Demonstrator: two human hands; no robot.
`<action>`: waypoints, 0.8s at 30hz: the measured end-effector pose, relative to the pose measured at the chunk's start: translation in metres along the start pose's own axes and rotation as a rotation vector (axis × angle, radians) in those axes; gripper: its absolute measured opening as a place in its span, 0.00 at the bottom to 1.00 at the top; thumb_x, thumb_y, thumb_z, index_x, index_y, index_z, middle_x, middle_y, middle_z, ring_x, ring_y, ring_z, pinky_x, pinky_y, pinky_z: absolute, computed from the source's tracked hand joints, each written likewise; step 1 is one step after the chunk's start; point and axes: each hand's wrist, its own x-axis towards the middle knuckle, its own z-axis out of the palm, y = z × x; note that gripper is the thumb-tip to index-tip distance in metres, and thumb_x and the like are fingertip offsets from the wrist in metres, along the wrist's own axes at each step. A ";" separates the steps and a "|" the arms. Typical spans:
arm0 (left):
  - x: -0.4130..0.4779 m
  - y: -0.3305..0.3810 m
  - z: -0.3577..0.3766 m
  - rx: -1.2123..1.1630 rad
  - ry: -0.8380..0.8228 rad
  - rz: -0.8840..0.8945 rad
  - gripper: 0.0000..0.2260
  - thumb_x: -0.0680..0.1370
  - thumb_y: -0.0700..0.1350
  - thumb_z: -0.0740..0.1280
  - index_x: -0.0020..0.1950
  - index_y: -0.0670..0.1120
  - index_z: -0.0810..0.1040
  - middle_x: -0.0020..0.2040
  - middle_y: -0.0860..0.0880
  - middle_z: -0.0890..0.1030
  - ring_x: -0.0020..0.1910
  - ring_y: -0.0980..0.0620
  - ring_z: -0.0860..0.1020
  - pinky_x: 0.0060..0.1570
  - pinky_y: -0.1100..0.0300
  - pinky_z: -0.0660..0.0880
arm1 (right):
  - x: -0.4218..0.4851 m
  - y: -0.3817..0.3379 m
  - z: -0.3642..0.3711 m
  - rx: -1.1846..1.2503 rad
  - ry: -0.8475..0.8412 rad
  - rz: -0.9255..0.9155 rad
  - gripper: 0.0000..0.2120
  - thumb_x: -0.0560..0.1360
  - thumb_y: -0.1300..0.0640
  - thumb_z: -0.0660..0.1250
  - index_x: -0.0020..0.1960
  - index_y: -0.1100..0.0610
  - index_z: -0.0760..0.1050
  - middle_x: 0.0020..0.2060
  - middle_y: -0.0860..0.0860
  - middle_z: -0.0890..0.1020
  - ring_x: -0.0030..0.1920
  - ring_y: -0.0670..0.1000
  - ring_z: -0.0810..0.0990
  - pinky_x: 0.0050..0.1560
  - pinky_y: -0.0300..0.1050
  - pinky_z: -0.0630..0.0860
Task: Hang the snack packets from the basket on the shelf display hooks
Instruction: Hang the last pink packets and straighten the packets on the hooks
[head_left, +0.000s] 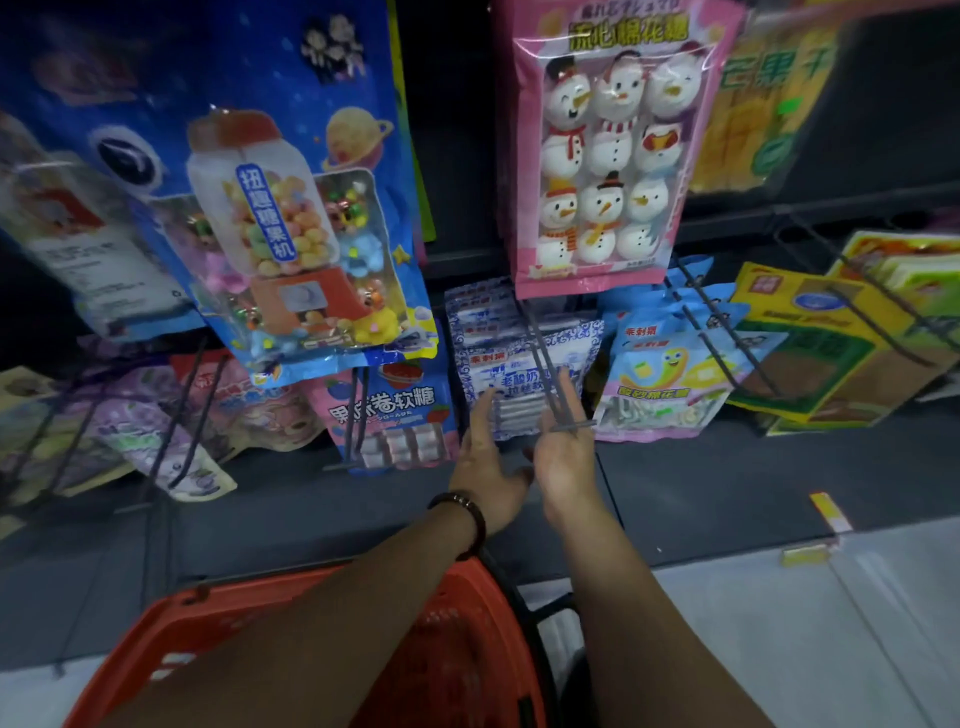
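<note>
Dark shop shelving across the head view, hung with snack packets on wire hooks. Low in the middle, a row of blue-and-white packets (519, 364) threaded on a double-wire hook (545, 358), between a pink strawberry packet (389, 415) and a light-blue packet (660, 374). Left hand (485, 462), beaded bracelet (462, 512) at the wrist, reaching up with fingers straight and close together, tips at the front packet's lower left edge; touching or just short, hard to tell through the blur. Right hand (563, 457) just beside it, palm open, fingers loosely spread beneath the hook's front crossbar, gripping nothing. Red basket (171, 623) below both forearms, contents hidden. Higher up, a pink snowman packet (602, 156) and a blue candy-machine packet (291, 234).
</note>
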 end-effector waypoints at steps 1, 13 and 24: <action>0.001 0.014 -0.001 -0.030 -0.035 0.025 0.47 0.80 0.36 0.69 0.84 0.64 0.42 0.83 0.43 0.62 0.79 0.39 0.67 0.76 0.46 0.68 | 0.049 0.060 -0.004 -0.037 -0.039 -0.042 0.24 0.89 0.65 0.53 0.79 0.44 0.67 0.68 0.33 0.74 0.67 0.35 0.75 0.72 0.40 0.72; 0.033 -0.005 -0.018 0.096 -0.039 0.021 0.43 0.80 0.44 0.69 0.80 0.71 0.45 0.72 0.49 0.75 0.60 0.48 0.81 0.60 0.47 0.81 | 0.007 -0.011 0.015 -0.287 -0.024 -0.014 0.21 0.88 0.54 0.60 0.80 0.55 0.70 0.71 0.55 0.78 0.71 0.55 0.76 0.71 0.54 0.75; -0.046 -0.015 -0.069 0.356 -0.181 0.024 0.08 0.83 0.48 0.60 0.61 0.53 0.75 0.55 0.52 0.79 0.51 0.49 0.78 0.43 0.64 0.71 | -0.068 -0.033 -0.003 -0.866 -0.238 -0.082 0.29 0.86 0.49 0.63 0.83 0.58 0.63 0.81 0.59 0.67 0.78 0.58 0.71 0.75 0.46 0.67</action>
